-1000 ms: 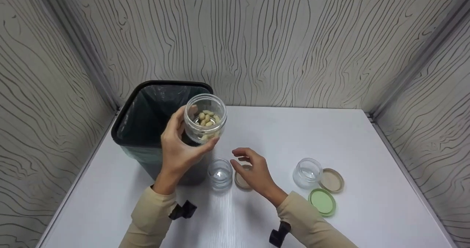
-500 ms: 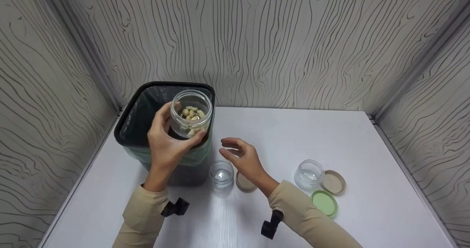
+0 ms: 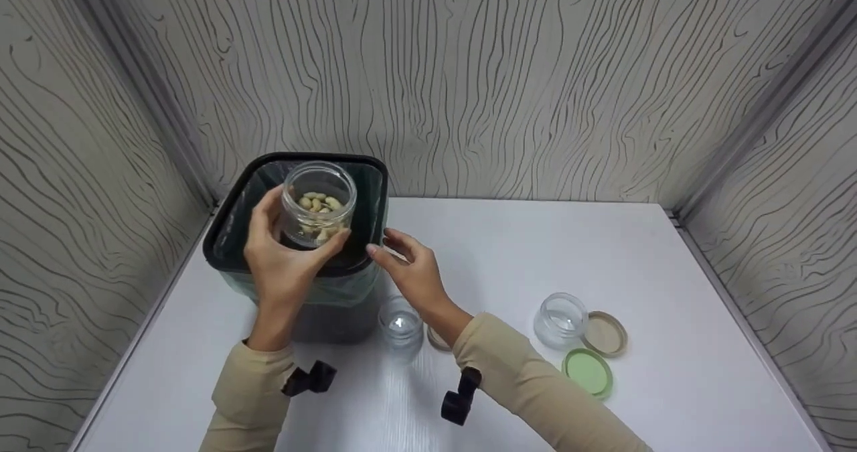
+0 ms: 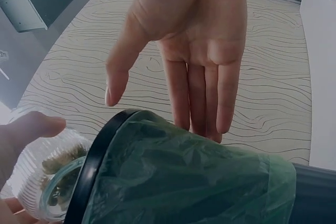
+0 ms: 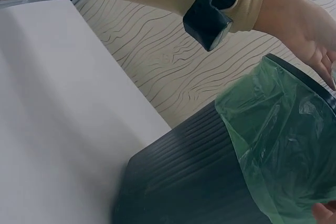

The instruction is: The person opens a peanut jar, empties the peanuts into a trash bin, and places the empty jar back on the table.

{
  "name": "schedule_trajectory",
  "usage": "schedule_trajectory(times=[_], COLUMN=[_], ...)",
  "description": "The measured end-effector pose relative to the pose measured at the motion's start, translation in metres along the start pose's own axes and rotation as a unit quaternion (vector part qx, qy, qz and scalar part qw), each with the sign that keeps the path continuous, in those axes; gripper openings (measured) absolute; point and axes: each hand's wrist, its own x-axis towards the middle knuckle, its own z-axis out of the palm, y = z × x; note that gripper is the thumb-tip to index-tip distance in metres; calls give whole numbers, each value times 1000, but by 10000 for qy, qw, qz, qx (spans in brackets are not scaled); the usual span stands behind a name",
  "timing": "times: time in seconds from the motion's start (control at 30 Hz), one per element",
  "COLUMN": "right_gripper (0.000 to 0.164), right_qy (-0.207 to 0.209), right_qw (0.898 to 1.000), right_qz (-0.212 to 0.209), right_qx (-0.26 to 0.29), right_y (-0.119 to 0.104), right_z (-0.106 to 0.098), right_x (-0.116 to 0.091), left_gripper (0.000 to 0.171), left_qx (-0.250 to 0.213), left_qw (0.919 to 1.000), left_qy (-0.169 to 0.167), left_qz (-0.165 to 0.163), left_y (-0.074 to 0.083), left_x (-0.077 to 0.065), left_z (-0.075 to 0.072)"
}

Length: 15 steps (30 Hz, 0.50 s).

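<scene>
My left hand (image 3: 278,268) grips a clear glass jar (image 3: 349,197), thumb on the near side and fingers round the far side. Pale nuts (image 3: 320,203) lie in its bottom. The jar is held mouth up over a dark bin (image 3: 301,156) lined with a thin green bag (image 4: 178,166). By the bin's right rim, my right hand (image 3: 418,271) has thumb and fingers apart. Seen in the left wrist view, the fingers (image 4: 226,93) of that hand are straight beside the bag. Only a fingertip (image 5: 324,212) of it shows in the right wrist view.
A second glass jar (image 3: 400,328) stands right of the bin's base, with a tan lid (image 3: 436,338) half hidden under my right wrist. Further right are another jar (image 3: 561,325), a tan lid (image 3: 606,335) and a green lid (image 3: 588,371). Patterned walls enclose the white table.
My left hand has carried the jar of nuts leftward, from the bin's right rim to over its opening. My right hand has moved left and away from me, up to the rim.
</scene>
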Motion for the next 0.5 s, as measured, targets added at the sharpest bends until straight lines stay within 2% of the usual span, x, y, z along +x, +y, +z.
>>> schedule_trajectory(times=[0.2,0.5], right_gripper=[57,50], right_qy=[111,66], right_qw=[9999,9999], right_qz=[18,-54], right_qx=[73,-124], right_y=[3,1], right_z=[10,13], right_x=[4,3], left_gripper=[84,81], left_qx=[170,380], left_qw=[9998,9991], left_qy=[138,167], left_qz=[14,32], left_y=[-4,-7], left_x=[2,8], left_z=[-7,-15])
